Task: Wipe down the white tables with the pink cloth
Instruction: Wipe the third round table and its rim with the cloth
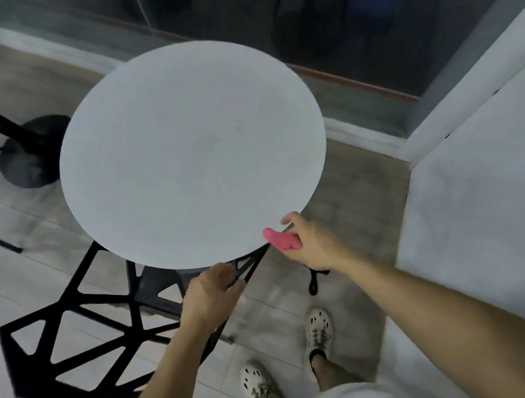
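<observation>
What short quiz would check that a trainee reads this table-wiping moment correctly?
1. True or false: the pink cloth lies spread across the middle of the round white table.
2. Which hand has its grip on the cloth?
3. Pick one: the black chair stands A) on the tabletop, B) on the floor at the table's near left, C) against the glass.

Key: 1 false, the cloth is bunched at the table's near edge; 2 the right hand; 3 B.
</observation>
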Motion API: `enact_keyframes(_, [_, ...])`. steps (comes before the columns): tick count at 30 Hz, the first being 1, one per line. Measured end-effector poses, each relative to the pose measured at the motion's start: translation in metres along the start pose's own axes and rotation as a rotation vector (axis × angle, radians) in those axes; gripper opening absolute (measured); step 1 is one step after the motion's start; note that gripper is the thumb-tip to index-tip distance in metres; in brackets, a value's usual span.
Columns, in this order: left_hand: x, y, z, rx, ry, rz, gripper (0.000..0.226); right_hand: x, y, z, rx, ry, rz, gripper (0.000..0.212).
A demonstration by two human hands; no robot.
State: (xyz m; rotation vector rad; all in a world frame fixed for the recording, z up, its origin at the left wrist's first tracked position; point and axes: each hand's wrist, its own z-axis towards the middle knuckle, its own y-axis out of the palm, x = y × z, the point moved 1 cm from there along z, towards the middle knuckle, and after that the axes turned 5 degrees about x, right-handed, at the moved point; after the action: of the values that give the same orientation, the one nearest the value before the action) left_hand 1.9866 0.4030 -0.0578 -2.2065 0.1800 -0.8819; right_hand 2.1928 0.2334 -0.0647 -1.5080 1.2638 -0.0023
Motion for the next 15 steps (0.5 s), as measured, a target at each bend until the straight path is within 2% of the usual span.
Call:
enact_keyframes(3, [0.051,-0.003,0.0,0.025,0.061,-0.183,0.038,0.004,-0.053,-0.026,0.054,0.032,0.189,0.031])
enact_keyframes(6, [0.116,-0.006,0.006,-0.035,0.183,-0.4,0.06,0.003,-0.104,-0.042,0.07,-0.019,0.23,0.031])
enact_keyframes(7, [0.137,-0.007,0.008,-0.061,0.231,-0.454,0.061,0.003,-0.121,-0.046,0.077,-0.028,0.232,0.033])
enact_keyframes(11, [0.21,-0.011,0.007,-0.114,0.462,-0.46,0.019,0.006,-0.184,-0.053,0.152,-0.057,0.318,0.036])
enact_keyframes(15, [0.267,-0.024,0.019,0.033,0.562,-0.447,0.014,0.01,-0.225,-0.057,0.303,0.009,0.469,0.047])
